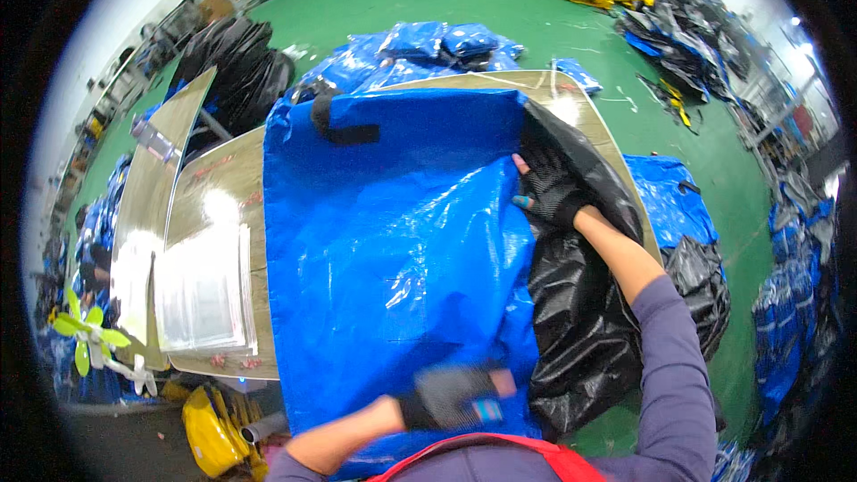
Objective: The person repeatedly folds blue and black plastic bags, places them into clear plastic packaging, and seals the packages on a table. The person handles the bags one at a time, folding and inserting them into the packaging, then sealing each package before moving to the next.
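A large sheet of blue plastic tarpaulin [393,241] lies across the table in front of me, with a black strap [344,132] near its far left corner. Along its right side runs glossy black sheeting [580,339], bunched and wrinkled. My right hand [553,187], in a black fingerless glove, rests where blue meets black near the far right, fingers apart and stretched toward the blue. Over the near part of the blue sheet is my left hand [455,397], gloved likewise and smeared by motion; whether its fingers grip anything is hidden by the blur.
Clear plastic bags [205,290] lie stacked on the table [219,170] at left, near a small green-bladed fan [89,330]. Blue packages [415,45] are heaped beyond the table. A yellow bag [214,433] sits below left. Black and blue sheeting [687,250] lies at right.
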Demonstrator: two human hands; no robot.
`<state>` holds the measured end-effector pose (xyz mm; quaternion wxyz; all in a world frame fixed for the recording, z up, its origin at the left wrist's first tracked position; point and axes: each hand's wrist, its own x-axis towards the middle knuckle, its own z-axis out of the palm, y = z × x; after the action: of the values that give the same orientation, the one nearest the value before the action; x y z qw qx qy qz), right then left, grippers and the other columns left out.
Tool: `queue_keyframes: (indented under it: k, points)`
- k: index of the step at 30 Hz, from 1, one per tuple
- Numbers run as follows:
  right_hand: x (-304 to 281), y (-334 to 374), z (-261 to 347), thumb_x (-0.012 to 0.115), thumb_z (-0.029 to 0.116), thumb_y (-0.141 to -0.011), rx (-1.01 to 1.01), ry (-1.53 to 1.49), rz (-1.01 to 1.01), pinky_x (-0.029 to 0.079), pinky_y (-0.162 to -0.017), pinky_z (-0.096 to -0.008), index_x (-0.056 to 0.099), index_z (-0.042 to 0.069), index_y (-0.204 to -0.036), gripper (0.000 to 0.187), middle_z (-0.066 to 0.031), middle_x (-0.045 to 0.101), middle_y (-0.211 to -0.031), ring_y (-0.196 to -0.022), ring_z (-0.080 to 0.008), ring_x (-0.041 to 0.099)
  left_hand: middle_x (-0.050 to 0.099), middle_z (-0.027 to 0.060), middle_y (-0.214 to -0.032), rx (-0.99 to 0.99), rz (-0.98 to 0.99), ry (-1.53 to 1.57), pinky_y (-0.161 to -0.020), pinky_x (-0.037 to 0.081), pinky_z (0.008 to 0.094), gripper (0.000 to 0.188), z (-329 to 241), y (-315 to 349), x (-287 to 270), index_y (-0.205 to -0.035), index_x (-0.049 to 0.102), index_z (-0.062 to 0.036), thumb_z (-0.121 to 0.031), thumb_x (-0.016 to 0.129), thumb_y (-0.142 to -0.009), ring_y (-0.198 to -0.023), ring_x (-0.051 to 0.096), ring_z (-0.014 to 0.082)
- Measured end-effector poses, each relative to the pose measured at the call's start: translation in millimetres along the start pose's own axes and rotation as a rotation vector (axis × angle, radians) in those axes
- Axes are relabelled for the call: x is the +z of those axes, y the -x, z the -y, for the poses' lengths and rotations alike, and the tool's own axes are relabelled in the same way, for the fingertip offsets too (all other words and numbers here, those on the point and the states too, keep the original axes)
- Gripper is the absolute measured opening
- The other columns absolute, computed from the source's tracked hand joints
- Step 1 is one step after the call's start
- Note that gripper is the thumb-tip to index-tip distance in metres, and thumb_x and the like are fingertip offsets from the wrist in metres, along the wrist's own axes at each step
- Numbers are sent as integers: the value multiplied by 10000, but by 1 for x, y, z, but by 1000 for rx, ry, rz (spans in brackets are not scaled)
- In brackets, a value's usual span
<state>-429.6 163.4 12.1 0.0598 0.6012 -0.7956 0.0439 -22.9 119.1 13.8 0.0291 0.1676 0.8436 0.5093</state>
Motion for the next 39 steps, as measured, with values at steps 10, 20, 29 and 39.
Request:
queue_keyframes:
  k: [10, 20, 29, 39]
  points:
    - [-21, 10, -9, 516, 511, -879, -60, -16, 54, 169, -1144, -492, 285, 158, -1473, 729, -199, 299, -1483, -1378, -400, 249, 659, 147, -971, -758, -1027, 501, -723, 508, 308, 510, 197, 106, -341, -1126, 604, 21, -403, 666, -849, -800, 632, 210]
    - [-27, 21, -30, 431, 417, -892, -280, 106, 108, 161, -1140, -522, 321, 142, -1459, 640, -205, 329, -1462, -1357, -401, 283, 528, -1, -1220, -495, -1219, 125, -820, 447, 271, 628, 201, 95, -401, -1385, 404, -127, -527, 528, -918, -992, 529, 117]
    - [-27, 23, -27, 453, 390, -885, -293, 44, 100, 165, -1139, -512, 340, 143, -1451, 628, -176, 344, -1467, -1369, -380, 283, 603, 61, -786, -613, -1523, -111, -693, 433, 350, 268, 214, 36, -498, -859, 658, -58, -326, 638, -850, -708, 520, 188]
    - [-24, 11, -25, 449, 282, -947, 234, -718, 97, 281, -1111, -430, 425, 173, -1402, 469, -173, 450, -1389, -1289, -355, 419, 355, 199, -1460, -75, -66, -978, -1132, 124, 563, 768, 79, -87, -183, -1390, 439, -185, -636, 563, -781, -1388, 236, 416]
